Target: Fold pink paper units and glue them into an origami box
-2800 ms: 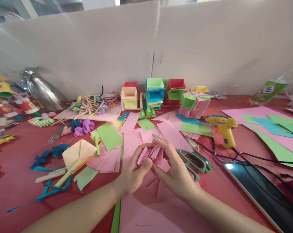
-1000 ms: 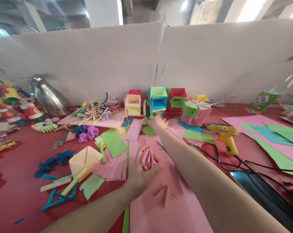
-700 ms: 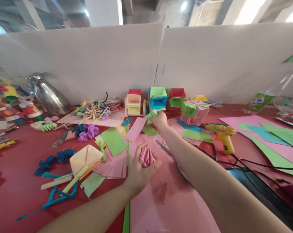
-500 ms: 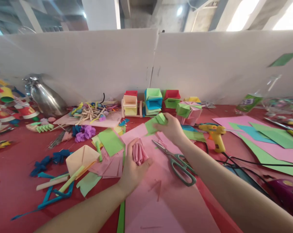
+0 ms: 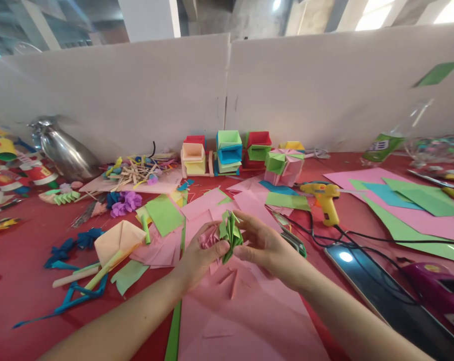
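One red bench (image 5: 20,276), strewn with coloured paper. Long pink sheet (image 5: 264,326) on it, below both hands. Metal jug (image 5: 63,150), back left; contents hidden. Left hand (image 5: 199,258): grip closed round pleated pink paper (image 5: 209,236), thumb against pleated green paper (image 5: 231,233). Right hand (image 5: 268,248): grip curled, thumb and fingertips closed on the green paper's right side. Clear bottle (image 5: 381,146), green label, back right; contents unclear. Paper boxes (image 5: 229,154), back centre, open-mouthed; insides too small to read. Green paper sits between the hands, pink just beside.

Held pink folds (image 5: 209,237) partly hidden
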A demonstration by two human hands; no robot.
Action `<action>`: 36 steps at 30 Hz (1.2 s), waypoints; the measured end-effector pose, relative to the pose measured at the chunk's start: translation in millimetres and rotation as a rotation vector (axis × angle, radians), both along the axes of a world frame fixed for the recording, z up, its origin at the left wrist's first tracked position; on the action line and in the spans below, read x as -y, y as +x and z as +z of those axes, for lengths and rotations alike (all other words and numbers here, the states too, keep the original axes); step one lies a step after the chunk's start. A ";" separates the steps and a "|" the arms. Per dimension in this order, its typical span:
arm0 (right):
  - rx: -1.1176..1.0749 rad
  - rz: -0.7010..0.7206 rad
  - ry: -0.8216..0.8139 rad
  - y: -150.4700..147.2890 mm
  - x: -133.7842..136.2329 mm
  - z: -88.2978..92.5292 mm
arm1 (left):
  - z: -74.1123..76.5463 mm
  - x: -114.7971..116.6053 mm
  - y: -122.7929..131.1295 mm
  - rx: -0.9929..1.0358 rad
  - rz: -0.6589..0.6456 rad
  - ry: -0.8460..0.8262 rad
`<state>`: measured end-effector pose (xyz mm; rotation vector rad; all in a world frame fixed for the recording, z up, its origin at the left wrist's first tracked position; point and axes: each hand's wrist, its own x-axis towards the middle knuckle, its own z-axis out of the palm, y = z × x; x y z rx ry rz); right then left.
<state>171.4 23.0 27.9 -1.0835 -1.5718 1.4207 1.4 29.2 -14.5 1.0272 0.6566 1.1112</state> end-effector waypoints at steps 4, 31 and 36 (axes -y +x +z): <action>0.034 -0.082 0.003 0.3 1.2 -6.7 | -2.3 1.1 -0.1 0.046 0.008 -0.007; 0.324 0.018 0.215 5.4 6.1 -5.2 | 1.8 6.5 -11.6 -0.488 0.180 0.293; 0.462 0.002 0.341 16.6 0.2 -3.7 | -4.8 -0.2 -18.1 -0.670 0.114 0.420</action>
